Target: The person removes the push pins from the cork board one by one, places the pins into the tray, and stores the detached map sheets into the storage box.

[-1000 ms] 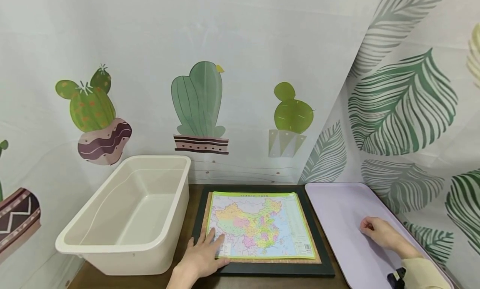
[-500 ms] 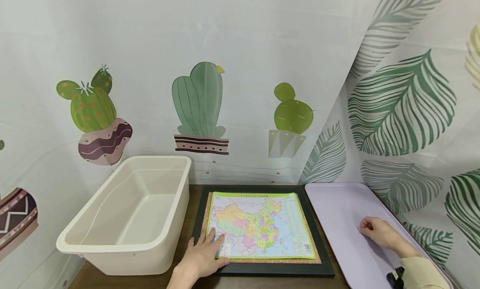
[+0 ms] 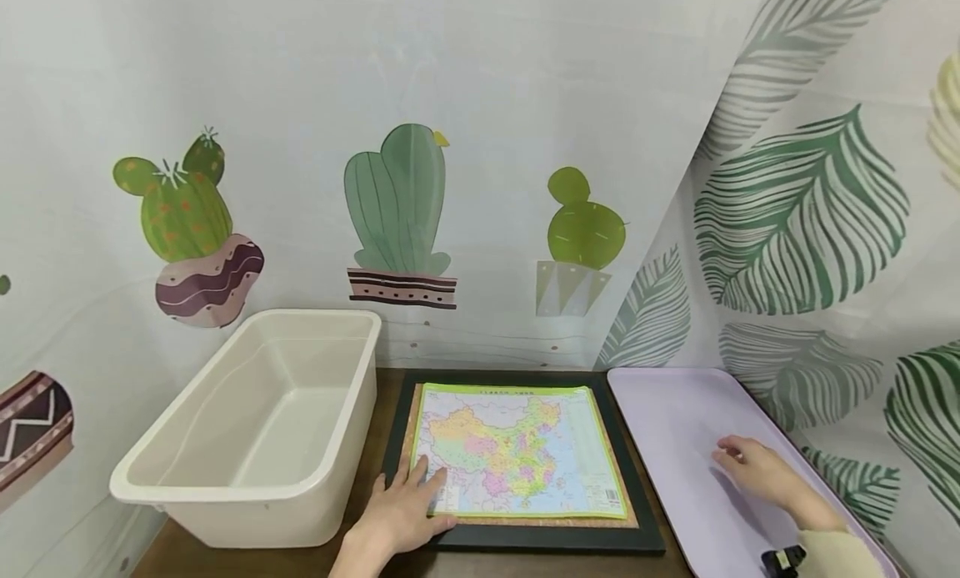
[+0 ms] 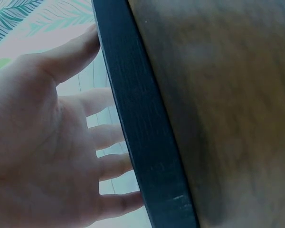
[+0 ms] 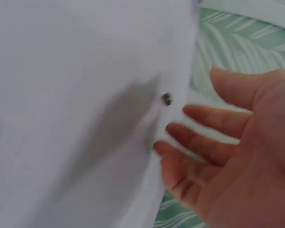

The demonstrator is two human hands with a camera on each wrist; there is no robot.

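My left hand (image 3: 401,511) lies spread with straight fingers over the lower left corner of a cork board with a black frame (image 3: 547,539). Its fingertips reach the edge of a colourful map sheet of China (image 3: 517,453) on the cork. The left wrist view has the fingers running behind the dark frame edge (image 4: 142,109). Over a lilac tray (image 3: 660,419), my right hand (image 3: 757,474) hovers with loosely bent, parted fingers. A small dark, shiny piece (image 5: 166,99) shows by its fingertips in the right wrist view, apart from them; its kind is too blurred to tell.
A deep cream plastic bin (image 3: 225,493) stands left of the board. The brown table (image 3: 375,444) shows between them. Behind everything hangs a white curtain (image 3: 495,144) printed with cacti, and leaf-patterned cloth (image 3: 802,219) borders the tray's right side.
My right thumb and fingertips, together earlier, have parted. The right hand has otherwise barely moved. My left hand stays on the board.
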